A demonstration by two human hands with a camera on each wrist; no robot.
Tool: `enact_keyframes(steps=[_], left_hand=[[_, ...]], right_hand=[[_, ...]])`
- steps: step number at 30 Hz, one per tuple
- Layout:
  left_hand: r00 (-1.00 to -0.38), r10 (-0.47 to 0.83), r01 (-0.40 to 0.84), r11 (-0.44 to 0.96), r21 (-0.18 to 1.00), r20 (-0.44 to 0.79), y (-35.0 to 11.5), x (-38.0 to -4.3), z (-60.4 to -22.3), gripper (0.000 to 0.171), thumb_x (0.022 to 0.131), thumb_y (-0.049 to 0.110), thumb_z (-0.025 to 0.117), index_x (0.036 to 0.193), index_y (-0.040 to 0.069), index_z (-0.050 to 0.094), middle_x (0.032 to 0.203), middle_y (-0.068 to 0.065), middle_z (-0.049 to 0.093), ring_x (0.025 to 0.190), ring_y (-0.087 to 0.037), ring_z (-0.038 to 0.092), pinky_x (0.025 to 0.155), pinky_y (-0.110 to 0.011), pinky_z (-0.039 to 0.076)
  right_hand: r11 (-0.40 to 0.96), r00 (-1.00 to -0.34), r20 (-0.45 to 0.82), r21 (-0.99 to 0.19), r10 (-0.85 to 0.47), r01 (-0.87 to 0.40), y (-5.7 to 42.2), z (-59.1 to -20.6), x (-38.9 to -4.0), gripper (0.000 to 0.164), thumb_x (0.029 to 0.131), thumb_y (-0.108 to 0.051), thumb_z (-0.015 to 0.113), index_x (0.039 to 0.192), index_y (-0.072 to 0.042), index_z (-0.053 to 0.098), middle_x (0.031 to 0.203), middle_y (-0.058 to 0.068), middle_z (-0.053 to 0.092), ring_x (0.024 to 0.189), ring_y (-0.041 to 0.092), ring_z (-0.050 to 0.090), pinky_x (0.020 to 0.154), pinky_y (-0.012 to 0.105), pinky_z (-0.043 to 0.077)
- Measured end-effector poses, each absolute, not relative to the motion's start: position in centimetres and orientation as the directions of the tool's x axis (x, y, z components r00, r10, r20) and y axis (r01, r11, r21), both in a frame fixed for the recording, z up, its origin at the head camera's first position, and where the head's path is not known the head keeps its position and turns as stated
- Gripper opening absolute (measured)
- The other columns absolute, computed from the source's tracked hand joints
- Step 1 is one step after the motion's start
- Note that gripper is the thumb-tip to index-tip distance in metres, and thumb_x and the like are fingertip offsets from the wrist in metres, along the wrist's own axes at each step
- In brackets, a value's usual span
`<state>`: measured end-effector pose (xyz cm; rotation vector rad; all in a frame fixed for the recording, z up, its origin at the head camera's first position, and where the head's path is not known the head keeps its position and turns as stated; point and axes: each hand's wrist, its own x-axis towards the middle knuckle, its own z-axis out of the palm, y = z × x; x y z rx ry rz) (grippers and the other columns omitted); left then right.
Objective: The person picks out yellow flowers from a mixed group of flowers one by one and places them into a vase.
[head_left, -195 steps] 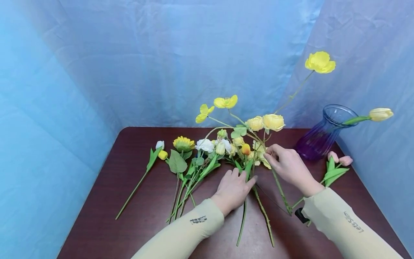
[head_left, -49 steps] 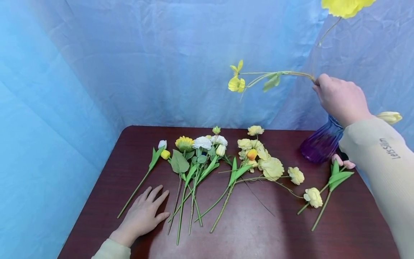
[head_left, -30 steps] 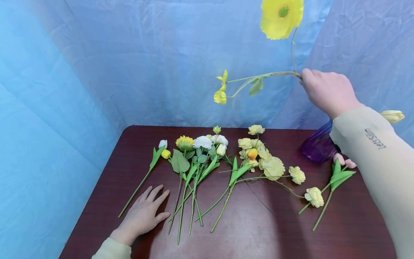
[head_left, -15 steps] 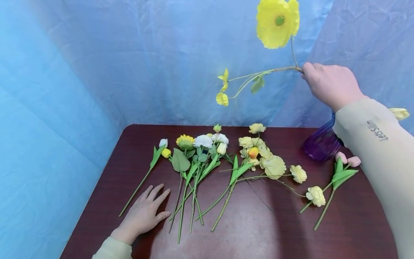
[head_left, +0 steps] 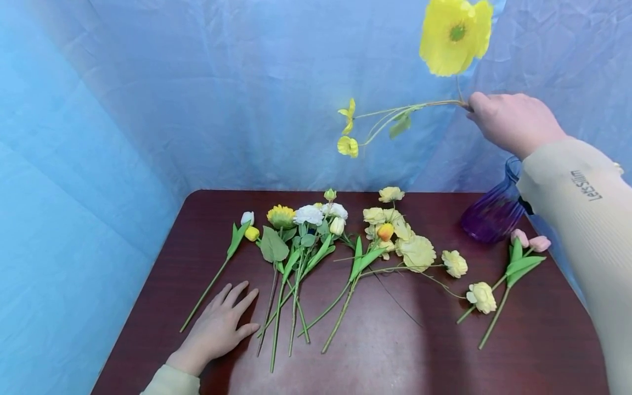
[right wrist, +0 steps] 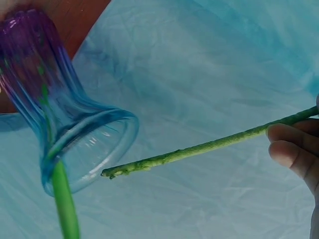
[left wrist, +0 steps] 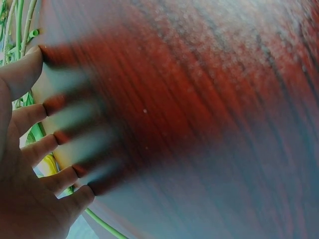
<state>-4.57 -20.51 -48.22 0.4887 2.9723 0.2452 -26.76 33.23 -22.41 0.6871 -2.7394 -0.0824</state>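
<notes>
My right hand [head_left: 518,122] pinches the stem of a branched yellow poppy [head_left: 456,35], up in the air over the glass vase [head_left: 489,214]. One large bloom points up; two smaller ones hang out to the left. In the right wrist view, the cut end of the green poppy stem [right wrist: 199,148] is near the rim of the vase [right wrist: 130,130], and a tulip's green stem [right wrist: 65,199] comes out of its mouth. Palm down on the table, my left hand [head_left: 214,329] has spread fingers and holds nothing, between a white-and-yellow tulip stem [head_left: 207,291] and several other stems.
A sunflower [head_left: 281,217], white flowers [head_left: 309,214] and an orange tulip [head_left: 385,231] lie mid-table. Pale yellow blooms [head_left: 416,253] spread rightward. Pink tulips [head_left: 539,243] lie below the vase near the right edge of the table [head_left: 385,362]. Blue cloth hangs behind.
Since the oldest frame, my right hand has lifted the poppy from the pile to above the vase. My left hand left the stems for the table's left side. Lately the right hand rises slightly.
</notes>
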Motion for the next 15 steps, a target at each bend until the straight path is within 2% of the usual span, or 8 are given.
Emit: enact_keyframes(steps=[4, 9, 15], left_hand=[[-0.941, 0.324, 0.304, 0.935, 0.182, -0.093, -20.4, -4.6, -48.3, 0.070, 0.085, 0.047, 0.069, 0.145, 0.019, 0.045, 0.149, -0.014, 0.036, 0.134, -0.046, 0.028, 0.104, -0.062, 0.032], [-0.940, 0.329, 0.309, 0.933, 0.185, -0.089, -20.2, -4.6, -48.4, 0.070, 0.085, 0.047, 0.069, 0.145, 0.019, 0.045, 0.149, -0.014, 0.036, 0.134, -0.047, 0.028, 0.103, -0.062, 0.032], [-0.939, 0.333, 0.313, 0.930, 0.193, -0.085, -20.2, -4.8, -48.3, 0.070, 0.085, 0.046, 0.070, 0.144, 0.018, 0.045, 0.149, -0.014, 0.036, 0.134, -0.047, 0.028, 0.104, -0.062, 0.032]], right_hand=[[0.913, -0.887, 0.216, 0.070, -0.408, -0.403, 34.2, -23.0, -26.7, 0.016, 0.104, -0.017, 0.047, 0.099, -0.002, 0.048, 0.064, 0.009, 0.050, 0.047, 0.024, 0.037, 0.042, 0.040, 0.031], [0.933, -0.920, 0.161, 0.008, -0.356, -0.360, 35.7, -24.1, -26.4, 0.017, 0.104, -0.018, 0.046, 0.101, -0.002, 0.050, 0.066, 0.010, 0.051, 0.048, 0.024, 0.040, 0.042, 0.039, 0.032], [0.944, -0.927, 0.190, 0.005, -0.323, -0.329, 37.0, -25.6, -25.7, 0.014, 0.100, -0.015, 0.052, 0.098, -0.001, 0.049, 0.063, 0.011, 0.048, 0.048, 0.026, 0.044, 0.041, 0.043, 0.037]])
